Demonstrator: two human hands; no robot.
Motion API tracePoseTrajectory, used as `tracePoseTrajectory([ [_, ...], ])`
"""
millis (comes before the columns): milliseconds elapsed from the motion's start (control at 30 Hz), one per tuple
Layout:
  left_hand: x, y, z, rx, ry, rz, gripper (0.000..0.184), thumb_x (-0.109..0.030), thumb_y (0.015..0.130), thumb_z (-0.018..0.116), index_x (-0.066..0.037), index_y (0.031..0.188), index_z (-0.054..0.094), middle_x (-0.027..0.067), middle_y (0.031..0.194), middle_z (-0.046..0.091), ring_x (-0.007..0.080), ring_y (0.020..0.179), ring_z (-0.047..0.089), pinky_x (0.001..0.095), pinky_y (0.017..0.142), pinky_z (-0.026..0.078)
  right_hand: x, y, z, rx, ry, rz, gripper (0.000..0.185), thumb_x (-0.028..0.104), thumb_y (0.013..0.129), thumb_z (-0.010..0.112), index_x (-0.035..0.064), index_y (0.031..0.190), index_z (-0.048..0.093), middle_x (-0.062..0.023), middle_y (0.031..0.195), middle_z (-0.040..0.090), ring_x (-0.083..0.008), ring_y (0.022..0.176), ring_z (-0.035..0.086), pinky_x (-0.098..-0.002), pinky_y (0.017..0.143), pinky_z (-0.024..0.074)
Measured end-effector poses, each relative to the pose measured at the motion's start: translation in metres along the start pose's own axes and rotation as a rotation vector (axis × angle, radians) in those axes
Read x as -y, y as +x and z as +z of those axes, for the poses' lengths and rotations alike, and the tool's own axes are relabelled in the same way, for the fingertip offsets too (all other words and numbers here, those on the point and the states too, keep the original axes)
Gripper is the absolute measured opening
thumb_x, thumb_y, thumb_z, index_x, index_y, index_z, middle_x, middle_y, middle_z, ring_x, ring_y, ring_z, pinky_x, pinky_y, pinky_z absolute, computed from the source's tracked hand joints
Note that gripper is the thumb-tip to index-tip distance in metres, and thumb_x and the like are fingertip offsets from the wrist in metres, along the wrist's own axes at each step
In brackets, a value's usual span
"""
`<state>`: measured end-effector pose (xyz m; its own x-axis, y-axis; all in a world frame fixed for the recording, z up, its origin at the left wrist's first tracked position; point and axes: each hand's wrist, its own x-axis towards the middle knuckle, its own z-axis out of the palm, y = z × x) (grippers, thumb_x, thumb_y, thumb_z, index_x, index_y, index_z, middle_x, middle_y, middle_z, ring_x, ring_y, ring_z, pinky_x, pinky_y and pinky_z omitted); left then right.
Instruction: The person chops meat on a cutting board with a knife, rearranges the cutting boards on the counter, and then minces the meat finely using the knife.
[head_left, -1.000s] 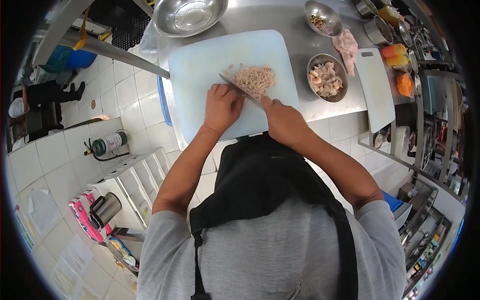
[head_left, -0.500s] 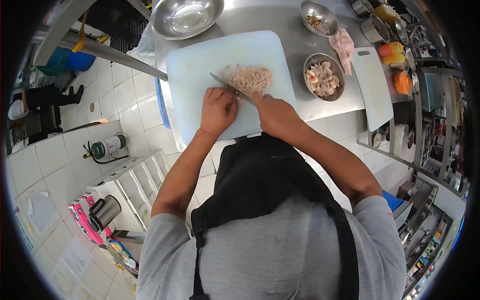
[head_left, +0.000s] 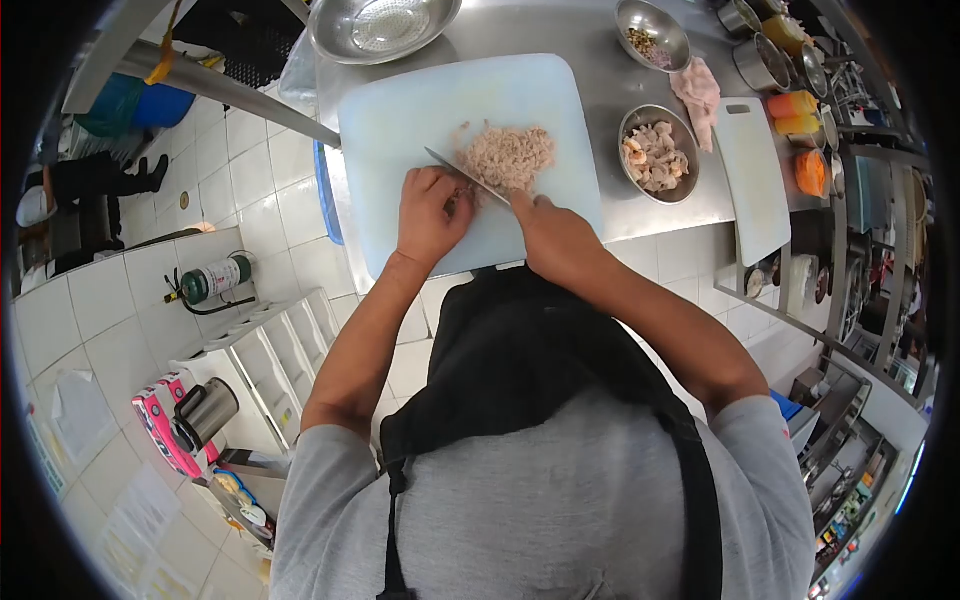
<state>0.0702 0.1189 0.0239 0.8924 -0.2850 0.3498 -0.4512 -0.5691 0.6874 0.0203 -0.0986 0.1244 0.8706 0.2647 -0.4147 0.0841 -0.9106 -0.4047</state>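
Note:
A white cutting board (head_left: 390, 130) lies on the steel table, with a heap of finely chopped pale meat (head_left: 508, 155) on it. My right hand (head_left: 555, 235) is closed around the handle of a kitchen knife (head_left: 465, 175), its blade slanting up and left between the heap and my other hand. Close beside the blade, my left hand (head_left: 432, 212) has its fingers curled on a small piece of meat, mostly hidden under them. To the right of the board stands a steel bowl of larger meat pieces (head_left: 660, 160).
A steel colander (head_left: 385, 25) sits behind the board. At the right are a small bowl with chopped bits (head_left: 650, 40), a pink cloth (head_left: 698, 95), a narrow white board (head_left: 752, 175) and several pots and squeeze bottles. A metal post (head_left: 230, 98) runs at the left.
The view has shifted slightly, so the table things appear a little to the right. Both hands keep nearly the same pose, with the knife still along the near-left edge of the heap.

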Motion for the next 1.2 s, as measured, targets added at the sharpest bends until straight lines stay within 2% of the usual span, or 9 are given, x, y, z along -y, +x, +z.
tracePoseTrajectory([
  [167,0.007,0.006,-0.002,0.085,0.017,0.026,0.011,-0.005,0.083,0.079,-0.007,0.093,0.076,0.0091,0.100,0.068,0.0354,0.097,0.062,0.0472,0.088,0.053,0.007,0.011,-0.026,0.018,-0.018,-0.052,0.035,0.001,0.097,0.058,-0.0024,0.131,0.052,-0.0318,0.109,0.068,-0.0498,0.094,0.074,-0.0585,0.082,0.0599],
  [367,-0.001,0.003,-0.015,0.071,-0.095,-0.094,0.023,-0.013,0.085,0.082,-0.005,0.107,0.076,0.0121,0.106,0.070,0.0369,0.101,0.063,0.0478,0.091,0.054,0.004,0.007,-0.005,0.015,-0.009,-0.015,0.033,0.000,0.097,0.057,-0.0027,0.129,0.053,-0.0315,0.107,0.069,-0.0494,0.094,0.075,-0.0580,0.081,0.0598],
  [467,-0.001,0.005,-0.025,0.042,0.047,-0.094,0.028,-0.015,0.086,0.082,-0.004,0.111,0.074,0.0142,0.111,0.071,0.0389,0.103,0.064,0.0488,0.094,0.055,0.002,0.015,-0.014,0.017,-0.005,-0.042,0.034,0.000,0.097,0.057,-0.0027,0.130,0.052,-0.0317,0.109,0.069,-0.0491,0.094,0.075,-0.0579,0.081,0.0596],
  [600,0.005,0.009,-0.032,0.166,0.135,-0.093,0.029,-0.017,0.087,0.082,-0.004,0.112,0.075,0.0145,0.113,0.072,0.0394,0.104,0.064,0.0485,0.095,0.054,0.013,0.007,-0.031,0.041,-0.029,-0.060,0.033,0.000,0.098,0.056,-0.0027,0.131,0.053,-0.0321,0.110,0.069,-0.0490,0.095,0.075,-0.0576,0.081,0.0596],
  [700,0.008,0.007,-0.030,0.207,0.144,-0.075,0.030,-0.017,0.086,0.082,-0.004,0.113,0.075,0.0144,0.113,0.072,0.0392,0.105,0.063,0.0480,0.096,0.054,0.004,0.014,-0.005,-0.016,0.015,-0.053,0.040,-0.005,0.091,0.059,-0.0015,0.131,0.051,-0.0296,0.107,0.068,-0.0497,0.093,0.073,-0.0581,0.080,0.0584],
  [800,0.005,0.008,-0.033,0.207,0.135,-0.086,0.029,-0.017,0.086,0.082,-0.004,0.112,0.076,0.0140,0.110,0.072,0.0390,0.107,0.063,0.0481,0.096,0.053,0.004,0.025,-0.020,0.054,-0.029,-0.074,0.032,0.001,0.098,0.055,-0.0025,0.130,0.053,-0.0314,0.109,0.069,-0.0498,0.096,0.074,-0.0576,0.082,0.0594],
  [900,-0.004,0.011,-0.037,0.171,0.099,-0.067,0.027,-0.017,0.085,0.083,-0.005,0.109,0.077,0.0134,0.108,0.073,0.0387,0.107,0.063,0.0485,0.097,0.052,0.012,0.012,-0.038,0.035,-0.003,-0.100,0.032,0.001,0.098,0.056,-0.0018,0.130,0.053,-0.0313,0.108,0.069,-0.0495,0.096,0.075,-0.0579,0.081,0.0594],
  [967,0.000,0.007,-0.036,0.159,0.076,-0.020,0.026,-0.017,0.085,0.084,-0.006,0.107,0.078,0.0129,0.107,0.073,0.0385,0.107,0.064,0.0487,0.097,0.052,0.006,0.013,-0.014,0.045,-0.015,-0.058,0.032,0.001,0.098,0.056,-0.0018,0.130,0.054,-0.0314,0.107,0.069,-0.0493,0.095,0.075,-0.0580,0.081,0.0594],
  [1200,-0.001,0.003,-0.024,0.157,0.175,-0.071,0.026,-0.017,0.083,0.086,-0.007,0.106,0.078,0.0105,0.105,0.073,0.0364,0.107,0.064,0.0475,0.095,0.051,0.009,0.018,-0.031,0.041,-0.029,-0.109,0.036,-0.001,0.095,0.059,-0.0029,0.130,0.053,-0.0327,0.108,0.069,-0.0501,0.094,0.074,-0.0589,0.082,0.0593],
])
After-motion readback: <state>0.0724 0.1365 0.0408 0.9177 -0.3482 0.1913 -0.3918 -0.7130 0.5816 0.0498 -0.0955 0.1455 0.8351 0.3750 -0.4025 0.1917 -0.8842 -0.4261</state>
